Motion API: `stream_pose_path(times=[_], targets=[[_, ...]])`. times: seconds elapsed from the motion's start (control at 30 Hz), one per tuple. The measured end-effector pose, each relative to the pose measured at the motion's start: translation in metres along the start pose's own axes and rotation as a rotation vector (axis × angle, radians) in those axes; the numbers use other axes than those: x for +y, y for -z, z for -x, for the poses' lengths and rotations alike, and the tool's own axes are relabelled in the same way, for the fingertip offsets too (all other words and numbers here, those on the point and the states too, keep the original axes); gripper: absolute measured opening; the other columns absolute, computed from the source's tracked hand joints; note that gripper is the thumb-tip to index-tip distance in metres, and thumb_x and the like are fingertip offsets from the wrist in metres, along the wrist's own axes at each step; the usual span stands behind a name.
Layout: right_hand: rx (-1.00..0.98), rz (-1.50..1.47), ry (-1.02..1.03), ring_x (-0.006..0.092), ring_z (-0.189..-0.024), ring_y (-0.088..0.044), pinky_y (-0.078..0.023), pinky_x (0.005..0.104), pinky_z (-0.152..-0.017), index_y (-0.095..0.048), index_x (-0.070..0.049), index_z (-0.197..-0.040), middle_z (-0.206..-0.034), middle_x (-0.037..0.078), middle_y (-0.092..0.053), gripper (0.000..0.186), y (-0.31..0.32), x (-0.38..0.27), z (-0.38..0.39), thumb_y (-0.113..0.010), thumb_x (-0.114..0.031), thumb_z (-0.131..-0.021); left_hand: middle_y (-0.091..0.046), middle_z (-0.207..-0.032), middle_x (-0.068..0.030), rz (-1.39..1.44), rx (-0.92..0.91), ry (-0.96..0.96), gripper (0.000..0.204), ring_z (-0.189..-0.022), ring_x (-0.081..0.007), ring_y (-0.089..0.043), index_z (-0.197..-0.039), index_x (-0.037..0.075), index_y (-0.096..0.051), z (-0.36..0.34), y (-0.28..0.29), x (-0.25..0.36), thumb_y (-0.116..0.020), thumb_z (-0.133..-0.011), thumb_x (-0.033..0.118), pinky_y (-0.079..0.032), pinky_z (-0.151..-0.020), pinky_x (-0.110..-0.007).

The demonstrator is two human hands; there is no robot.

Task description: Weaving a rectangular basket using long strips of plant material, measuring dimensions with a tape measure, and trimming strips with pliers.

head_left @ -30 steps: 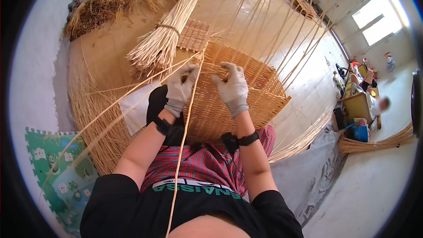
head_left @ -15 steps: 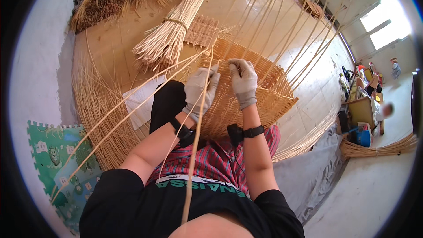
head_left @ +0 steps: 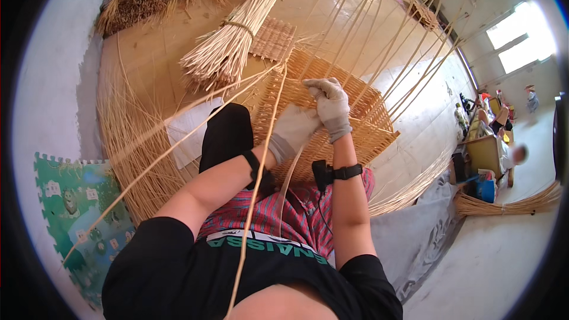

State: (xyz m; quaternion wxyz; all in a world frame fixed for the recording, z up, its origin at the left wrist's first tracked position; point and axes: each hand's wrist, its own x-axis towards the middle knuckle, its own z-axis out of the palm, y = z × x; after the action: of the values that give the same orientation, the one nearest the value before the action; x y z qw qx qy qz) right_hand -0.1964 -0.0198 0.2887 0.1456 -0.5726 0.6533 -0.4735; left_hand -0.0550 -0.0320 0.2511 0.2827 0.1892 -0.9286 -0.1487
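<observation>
A rectangular wicker basket [head_left: 367,92], partly woven, rests tilted across my lap with long upright rods [head_left: 409,53] rising from its far side. My right hand [head_left: 331,104], in a pale work glove, is closed with its fingers curled at the basket's near rim; what lies between its fingertips is too small to make out. Just below and left of it, my gloved left hand [head_left: 294,128] is slightly blurred against the woven wall, its fingers hidden behind the right hand. A thin strand [head_left: 290,179] trails from under the left hand to my lap. One longer rod [head_left: 261,169] runs from the basket's left corner toward my chest.
A tied bundle of pale rods [head_left: 228,41] lies beyond the basket's left corner, beside a flat woven panel [head_left: 271,38]. Loose rods [head_left: 139,142] and a white sheet [head_left: 192,130] are at left. Another person [head_left: 510,157] sits far right near a blue bucket [head_left: 486,189].
My left hand has moved right and down, from beside the rim to below my right hand. The thin strand has swung right with it. My right hand stays at the rim.
</observation>
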Motion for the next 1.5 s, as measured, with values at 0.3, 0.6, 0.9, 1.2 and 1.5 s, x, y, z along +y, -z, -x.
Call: stream_pose_path(times=[0.3, 0.6, 0.9, 1.2, 1.5], targets=[[0.354, 0.421, 0.029, 0.0309, -0.082, -0.069, -0.056, 0.0425, -0.067, -0.069, -0.019, -0.111, -0.096, 0.010, -0.068, 0.014, -0.031, -0.012, 0.011, -0.059, -0.021, -0.101, -0.066, -0.096, -0.0129, 0.181, 0.605, 0.393, 0.027, -0.089, -0.0348, -0.065, -0.110, 0.005, -0.067, 0.038, 0.023, -0.035, -0.074, -0.085, 0.004, -0.054, -0.082, -0.041], [0.164, 0.620, 0.079, 0.0333, -0.095, -0.066, -0.054, 0.0447, -0.082, -0.071, -0.016, -0.112, -0.097, 0.009, -0.068, 0.025, -0.019, -0.040, 0.020, -0.070, -0.033, -0.094, -0.068, -0.106, -0.0107, 0.491, 0.711, 0.390, 0.039, -0.095, -0.0222, -0.065, -0.115, 0.001, -0.065, 0.002, 0.021, -0.085, -0.083, -0.084, 0.017, -0.053, -0.086, -0.032], [0.005, 0.268, 0.309, 0.0345, -0.100, -0.063, -0.053, 0.0442, -0.086, -0.066, -0.015, -0.130, -0.108, 0.012, -0.067, 0.048, -0.078, -0.100, 0.058, -0.075, -0.023, -0.084, -0.065, -0.103, -0.0058, 1.062, 0.768, 0.400, 0.021, -0.087, -0.0134, -0.063, -0.110, 0.001, -0.063, 0.010, 0.022, -0.079, -0.073, -0.091, 0.001, -0.056, -0.083, -0.029], [0.077, 0.327, 0.397, 0.0258, -0.078, -0.067, -0.055, 0.0396, -0.067, -0.074, -0.015, -0.107, -0.087, 0.004, -0.068, 0.027, -0.067, -0.098, 0.066, -0.077, -0.017, -0.081, -0.054, -0.128, -0.0080, 1.143, 0.300, 0.473, 0.034, -0.123, -0.0221, -0.053, -0.117, 0.009, -0.062, -0.008, 0.059, -0.118, -0.075, -0.087, 0.001, -0.053, -0.102, -0.037], [0.397, -0.706, -0.448, 0.0075, -0.059, -0.063, -0.041, 0.0185, -0.047, -0.073, -0.002, -0.118, -0.097, 0.010, -0.076, 0.025, -0.012, 0.013, 0.034, -0.065, -0.020, -0.102, -0.061, -0.111, -0.0053, 0.738, 0.165, 0.327, 0.041, -0.111, -0.0185, -0.059, -0.103, 0.011, -0.058, -0.014, 0.053, -0.105, -0.089, -0.080, 0.024, -0.051, -0.096, -0.032]])
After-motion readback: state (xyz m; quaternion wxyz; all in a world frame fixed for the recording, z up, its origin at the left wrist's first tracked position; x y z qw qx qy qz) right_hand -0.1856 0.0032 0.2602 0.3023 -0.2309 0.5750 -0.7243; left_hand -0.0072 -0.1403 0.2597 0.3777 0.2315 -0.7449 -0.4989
